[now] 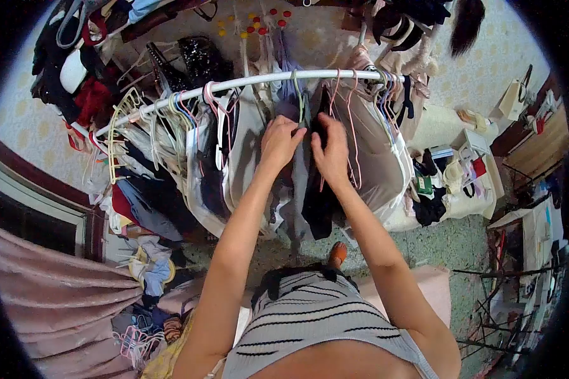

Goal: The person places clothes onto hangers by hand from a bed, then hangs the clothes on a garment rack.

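Observation:
A green hanger [299, 95] hangs on the white rail, with a grey garment [290, 189] below it. My left hand [279, 144] is at this garment's top, thumb and fingers closed together on the cloth at the hanger's left side. Just to the right, my right hand [331, 150] has its thumb and fingers apart. It rests against a black garment [317, 205], between the green hanger and a pink hanger [354, 136]. The fingertips of the right hand are partly lost against the dark cloth.
The curved white rail [259, 79] carries many clothes on coloured hangers. A bed [439, 120] with small items stands at the right. Spare hangers [136, 341] lie at the lower left, near a pink curtain [51, 290]. A black metal rack [511, 303] stands at the right.

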Demonstrator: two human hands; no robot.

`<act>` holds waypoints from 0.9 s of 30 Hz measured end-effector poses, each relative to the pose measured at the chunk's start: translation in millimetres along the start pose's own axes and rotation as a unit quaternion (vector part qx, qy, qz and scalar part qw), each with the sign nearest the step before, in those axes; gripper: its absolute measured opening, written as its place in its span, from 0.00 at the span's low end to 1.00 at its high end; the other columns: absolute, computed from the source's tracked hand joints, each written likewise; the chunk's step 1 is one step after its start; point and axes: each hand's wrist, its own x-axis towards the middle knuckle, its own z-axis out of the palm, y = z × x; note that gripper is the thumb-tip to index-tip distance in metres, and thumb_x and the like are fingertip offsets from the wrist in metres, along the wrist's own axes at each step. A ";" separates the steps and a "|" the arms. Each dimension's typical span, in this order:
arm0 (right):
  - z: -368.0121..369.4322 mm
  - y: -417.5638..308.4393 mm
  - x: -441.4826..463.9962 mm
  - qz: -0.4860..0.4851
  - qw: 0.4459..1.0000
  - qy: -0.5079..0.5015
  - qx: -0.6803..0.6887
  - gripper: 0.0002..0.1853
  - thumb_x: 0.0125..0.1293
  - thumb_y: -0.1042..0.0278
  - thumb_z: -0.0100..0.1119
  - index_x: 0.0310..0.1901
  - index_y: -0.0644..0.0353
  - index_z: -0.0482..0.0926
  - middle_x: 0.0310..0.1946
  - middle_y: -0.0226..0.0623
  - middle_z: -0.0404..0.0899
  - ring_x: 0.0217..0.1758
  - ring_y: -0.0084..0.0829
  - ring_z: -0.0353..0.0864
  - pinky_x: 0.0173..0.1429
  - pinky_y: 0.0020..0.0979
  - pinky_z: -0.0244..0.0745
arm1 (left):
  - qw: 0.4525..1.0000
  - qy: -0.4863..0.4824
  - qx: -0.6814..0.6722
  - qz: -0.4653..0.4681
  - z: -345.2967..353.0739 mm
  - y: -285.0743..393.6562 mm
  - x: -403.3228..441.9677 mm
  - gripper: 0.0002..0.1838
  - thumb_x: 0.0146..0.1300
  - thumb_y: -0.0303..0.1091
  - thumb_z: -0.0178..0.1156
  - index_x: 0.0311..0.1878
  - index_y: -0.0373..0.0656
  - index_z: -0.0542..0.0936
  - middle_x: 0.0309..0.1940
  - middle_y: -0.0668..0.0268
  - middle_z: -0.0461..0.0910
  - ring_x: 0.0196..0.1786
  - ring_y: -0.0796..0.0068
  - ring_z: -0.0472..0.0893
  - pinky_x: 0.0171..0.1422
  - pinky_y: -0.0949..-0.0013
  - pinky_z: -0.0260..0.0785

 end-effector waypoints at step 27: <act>-18.9 31.1 -17.7 0.146 0.984 -0.101 -0.025 0.26 0.60 0.63 0.52 0.60 0.59 0.63 0.43 0.54 0.76 0.44 0.50 0.77 0.48 0.41 0.70 | 0.960 -0.195 -0.191 -0.065 66.0 35.3 -56.9 0.32 0.53 0.34 0.57 0.60 0.34 0.59 0.51 0.40 0.70 0.53 0.42 0.71 0.55 0.55 0.64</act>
